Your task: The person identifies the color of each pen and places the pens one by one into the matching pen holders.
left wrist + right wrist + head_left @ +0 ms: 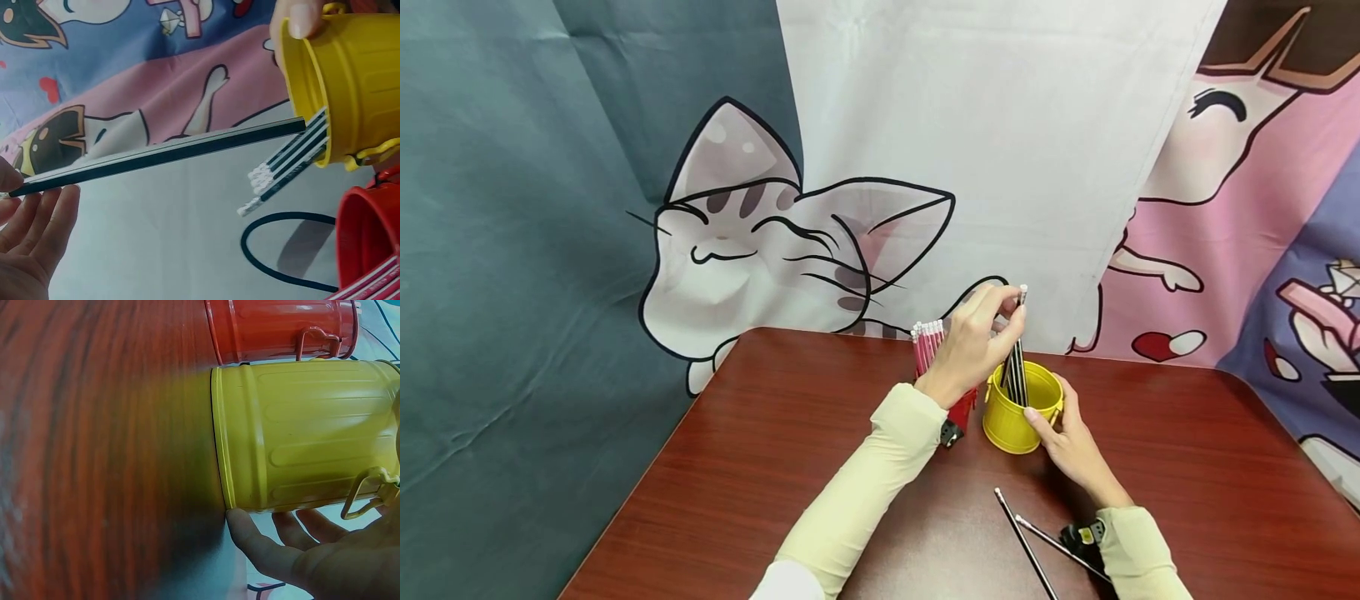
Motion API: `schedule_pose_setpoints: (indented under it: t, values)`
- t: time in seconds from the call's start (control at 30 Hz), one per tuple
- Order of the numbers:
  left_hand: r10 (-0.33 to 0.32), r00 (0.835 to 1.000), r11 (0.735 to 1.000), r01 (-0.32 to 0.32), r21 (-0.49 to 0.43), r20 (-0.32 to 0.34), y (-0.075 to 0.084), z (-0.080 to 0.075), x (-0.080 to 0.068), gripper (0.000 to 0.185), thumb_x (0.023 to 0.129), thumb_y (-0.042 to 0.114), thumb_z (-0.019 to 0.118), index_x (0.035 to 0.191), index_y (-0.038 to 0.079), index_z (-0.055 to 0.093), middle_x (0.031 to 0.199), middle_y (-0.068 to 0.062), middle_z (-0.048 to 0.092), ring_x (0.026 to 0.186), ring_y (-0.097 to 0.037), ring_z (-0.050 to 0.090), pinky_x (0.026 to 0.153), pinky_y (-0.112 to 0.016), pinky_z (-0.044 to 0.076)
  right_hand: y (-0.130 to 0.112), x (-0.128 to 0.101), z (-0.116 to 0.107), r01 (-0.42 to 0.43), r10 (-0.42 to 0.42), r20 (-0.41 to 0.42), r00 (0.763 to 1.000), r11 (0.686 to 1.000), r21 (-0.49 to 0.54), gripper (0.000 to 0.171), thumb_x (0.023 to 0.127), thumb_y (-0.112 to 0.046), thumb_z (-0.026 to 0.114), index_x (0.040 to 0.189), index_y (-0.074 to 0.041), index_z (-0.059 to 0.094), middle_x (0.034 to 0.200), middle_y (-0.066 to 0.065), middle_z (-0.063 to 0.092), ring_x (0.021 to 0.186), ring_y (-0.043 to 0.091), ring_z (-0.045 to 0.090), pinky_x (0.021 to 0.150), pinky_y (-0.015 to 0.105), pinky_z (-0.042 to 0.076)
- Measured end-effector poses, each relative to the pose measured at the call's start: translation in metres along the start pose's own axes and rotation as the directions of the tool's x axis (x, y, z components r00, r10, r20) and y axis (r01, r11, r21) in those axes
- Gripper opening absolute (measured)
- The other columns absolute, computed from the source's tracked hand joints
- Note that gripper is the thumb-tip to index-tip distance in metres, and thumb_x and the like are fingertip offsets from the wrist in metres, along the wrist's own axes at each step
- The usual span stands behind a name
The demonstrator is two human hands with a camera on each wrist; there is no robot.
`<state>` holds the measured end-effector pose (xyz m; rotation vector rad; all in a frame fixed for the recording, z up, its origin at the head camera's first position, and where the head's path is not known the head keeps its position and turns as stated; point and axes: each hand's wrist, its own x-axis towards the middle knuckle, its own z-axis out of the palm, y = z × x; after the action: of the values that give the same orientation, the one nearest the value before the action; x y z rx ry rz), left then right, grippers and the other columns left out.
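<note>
My left hand (973,342) pinches a black pencil (162,152) near its eraser end, above the yellow bucket (1011,429). The pencil's other end reaches the bucket's mouth in the left wrist view. Several black pencils with white erasers (284,159) lean inside that bucket. With its thumb at the rim, my right hand (1075,442) grips the bucket's right side. Its fingers (262,540) lie along the bucket's wall in the right wrist view. The bucket stands upright on the table; its inside bottom is hidden.
Just left of the yellow bucket stands a red bucket (281,328) holding several pink pencils (925,346), partly covered by my left hand. Two loose dark pencils lie crossed on the brown table (760,467) near my right wrist. A cartoon-printed cloth (1000,125) hangs behind.
</note>
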<state>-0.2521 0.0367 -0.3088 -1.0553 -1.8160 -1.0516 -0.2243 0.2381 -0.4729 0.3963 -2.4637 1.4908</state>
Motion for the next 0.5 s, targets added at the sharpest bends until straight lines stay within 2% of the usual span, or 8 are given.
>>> schedule_pose_setpoints:
  t: [0.37, 0.5]
  values:
    - [-0.03, 0.999, 0.999, 0.03, -0.014, 0.013, -0.0077, 0.0064, -0.0042, 0.022, 0.089, 0.006, 0.055, 0.109, -0.002, 0.058, 0.088, -0.008, 0.057, 0.078, -0.011, 0.058, 0.069, -0.009, 0.048, 0.0008, 0.0003, 0.0013, 0.004, -0.005, -0.026, 1.0, 0.999, -0.041, 0.07, 0.092, -0.023, 0.056, 0.145, -0.014, 0.011, 0.131, 0.018, 0.039, 0.109, 0.028, 0.046, 0.083, 0.004, 0.032]
    - [-0.042, 0.999, 0.999, 0.042, 0.0, 0.035, -0.0089, 0.0087, -0.006, 0.023, 0.089, 0.006, 0.054, 0.11, -0.002, 0.057, 0.089, -0.007, 0.057, 0.077, -0.01, 0.058, 0.069, -0.008, 0.047, 0.0017, 0.0002, 0.0018, 0.012, -0.012, -0.022, 1.0, 1.0, -0.021, 0.07, 0.092, -0.021, 0.056, 0.144, -0.014, 0.011, 0.131, 0.018, 0.039, 0.108, 0.028, 0.047, 0.083, 0.004, 0.034]
